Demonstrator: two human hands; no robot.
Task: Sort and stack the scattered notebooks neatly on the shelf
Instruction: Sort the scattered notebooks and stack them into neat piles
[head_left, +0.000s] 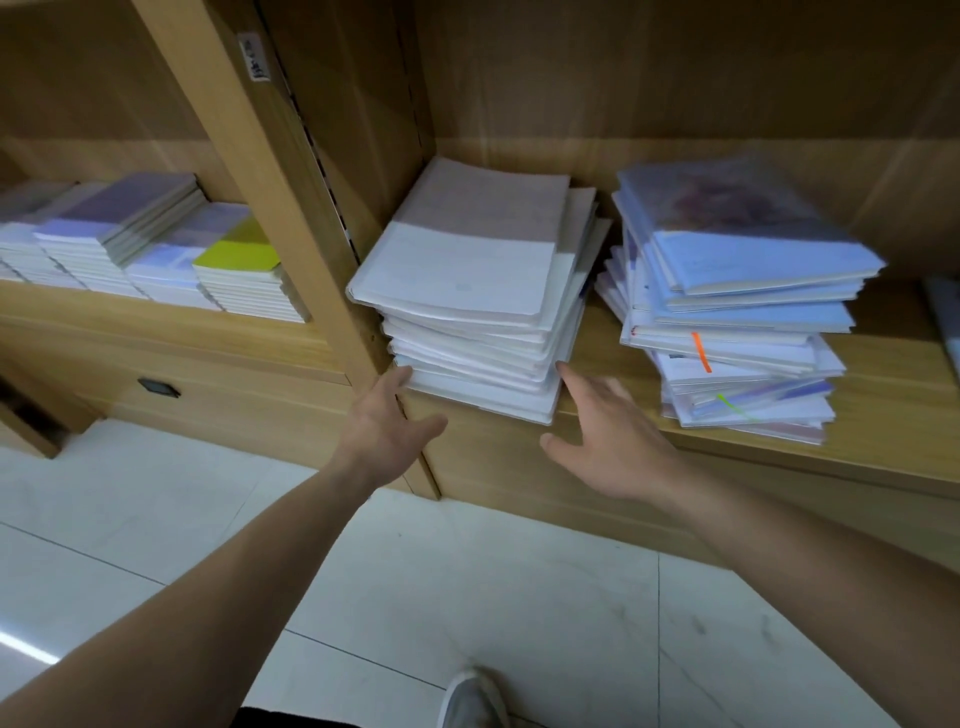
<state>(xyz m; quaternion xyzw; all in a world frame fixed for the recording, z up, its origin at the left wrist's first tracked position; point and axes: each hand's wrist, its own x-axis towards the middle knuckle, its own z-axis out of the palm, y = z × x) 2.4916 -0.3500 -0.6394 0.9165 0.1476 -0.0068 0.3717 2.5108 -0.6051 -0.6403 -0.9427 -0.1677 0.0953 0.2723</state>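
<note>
Two compartments of a wooden shelf (883, 374) hold notebooks. In the right one, an untidy white stack (467, 291) sits at the left end beside the upright, with a skewed blue stack (737, 312) just right of it. Neater piles (156, 249) fill the left compartment. The left hand (387, 421), fingers straight, touches the white stack's near left corner. The right hand (608, 441), fingers spread and loose, reaches its near right corner, gripping nothing.

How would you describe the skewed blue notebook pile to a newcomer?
On the light wooden shelf, look in the bay right of the slanted upright post. It is the pile of blue-covered notebooks right of the white-covered pile. Only it shows an orange ribbon and a green ribbon.
</note>
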